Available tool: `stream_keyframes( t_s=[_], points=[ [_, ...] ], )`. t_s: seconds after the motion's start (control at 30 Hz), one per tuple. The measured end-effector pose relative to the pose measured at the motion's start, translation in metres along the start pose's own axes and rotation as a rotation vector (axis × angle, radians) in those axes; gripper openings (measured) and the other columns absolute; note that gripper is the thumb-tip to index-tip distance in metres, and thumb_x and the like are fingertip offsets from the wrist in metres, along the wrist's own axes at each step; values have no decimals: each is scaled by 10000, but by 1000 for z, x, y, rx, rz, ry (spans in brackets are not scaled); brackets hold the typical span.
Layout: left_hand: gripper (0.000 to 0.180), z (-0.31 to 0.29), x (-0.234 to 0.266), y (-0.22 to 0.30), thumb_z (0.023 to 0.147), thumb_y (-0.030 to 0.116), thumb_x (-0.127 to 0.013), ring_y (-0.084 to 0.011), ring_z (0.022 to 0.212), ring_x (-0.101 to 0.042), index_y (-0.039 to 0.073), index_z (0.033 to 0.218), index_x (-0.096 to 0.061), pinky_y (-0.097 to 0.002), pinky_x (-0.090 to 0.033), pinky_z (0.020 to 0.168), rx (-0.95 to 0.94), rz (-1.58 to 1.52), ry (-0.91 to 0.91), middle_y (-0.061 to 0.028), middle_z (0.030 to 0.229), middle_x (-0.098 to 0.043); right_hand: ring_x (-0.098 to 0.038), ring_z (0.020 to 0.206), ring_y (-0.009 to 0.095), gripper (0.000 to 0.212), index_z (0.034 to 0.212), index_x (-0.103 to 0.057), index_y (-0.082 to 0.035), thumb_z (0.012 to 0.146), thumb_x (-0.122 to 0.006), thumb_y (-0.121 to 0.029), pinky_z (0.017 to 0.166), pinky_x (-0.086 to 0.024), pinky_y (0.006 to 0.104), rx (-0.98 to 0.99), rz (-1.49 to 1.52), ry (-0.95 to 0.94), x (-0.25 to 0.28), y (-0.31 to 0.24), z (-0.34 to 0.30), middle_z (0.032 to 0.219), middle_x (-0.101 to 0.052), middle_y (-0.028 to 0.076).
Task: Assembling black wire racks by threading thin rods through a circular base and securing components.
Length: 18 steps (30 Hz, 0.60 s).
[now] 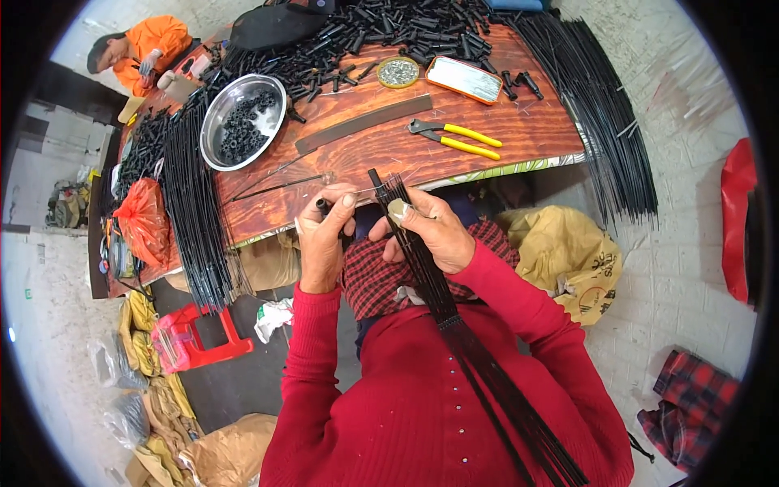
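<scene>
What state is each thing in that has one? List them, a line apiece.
Left hand, closed on black tube
Right hand, closed around rod bundle
Black tube, held
Rod bundle, held, slanting
Pliers, lying flat, handles apart
Metal bowl, upright, partly filled with black parts
Yellow dish, uncovered, holding silvery bits
Orange-rimmed tray, uncovered
Orange bag, bunched, bulging

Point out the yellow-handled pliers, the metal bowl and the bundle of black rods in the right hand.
Yellow-handled pliers (466, 132), head view: upper handle.
Metal bowl (214, 126), head view: bare inner wall, left side.
Bundle of black rods (436, 294), head view: stretch below the right hand (446, 235).
</scene>
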<state>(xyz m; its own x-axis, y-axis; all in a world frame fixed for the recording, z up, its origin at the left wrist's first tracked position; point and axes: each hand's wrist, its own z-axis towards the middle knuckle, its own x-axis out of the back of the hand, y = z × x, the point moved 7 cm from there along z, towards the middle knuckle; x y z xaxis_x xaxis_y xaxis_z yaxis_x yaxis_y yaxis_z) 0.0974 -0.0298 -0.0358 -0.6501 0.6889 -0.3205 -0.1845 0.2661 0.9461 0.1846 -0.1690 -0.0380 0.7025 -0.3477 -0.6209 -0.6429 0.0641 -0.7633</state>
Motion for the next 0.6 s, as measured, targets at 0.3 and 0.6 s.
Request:
stream_keyframes(
  t_s=[0.3,0.6],
  points=[
    [83,5,-23,27,873,42,-704,-43,674,-473,-9,815,-673,-214,-373,614,-441,460,-92,-63,998,-659,-693,703,168,525,1390,-468,-18,1022,-567,-378,621,-567,246,11,-31,1,-3,2,1,985,-686,146],
    [88,11,-19,1,867,50,-702,-52,664,-473,-2,805,-668,-213,-369,611,-37,14,-109,-64,1013,-658,-681,681,151,488,1339,-496,5,1021,-579,-356,621,-573,243,30,-25,25,0,1,-1,955,-683,135]
  ],
)
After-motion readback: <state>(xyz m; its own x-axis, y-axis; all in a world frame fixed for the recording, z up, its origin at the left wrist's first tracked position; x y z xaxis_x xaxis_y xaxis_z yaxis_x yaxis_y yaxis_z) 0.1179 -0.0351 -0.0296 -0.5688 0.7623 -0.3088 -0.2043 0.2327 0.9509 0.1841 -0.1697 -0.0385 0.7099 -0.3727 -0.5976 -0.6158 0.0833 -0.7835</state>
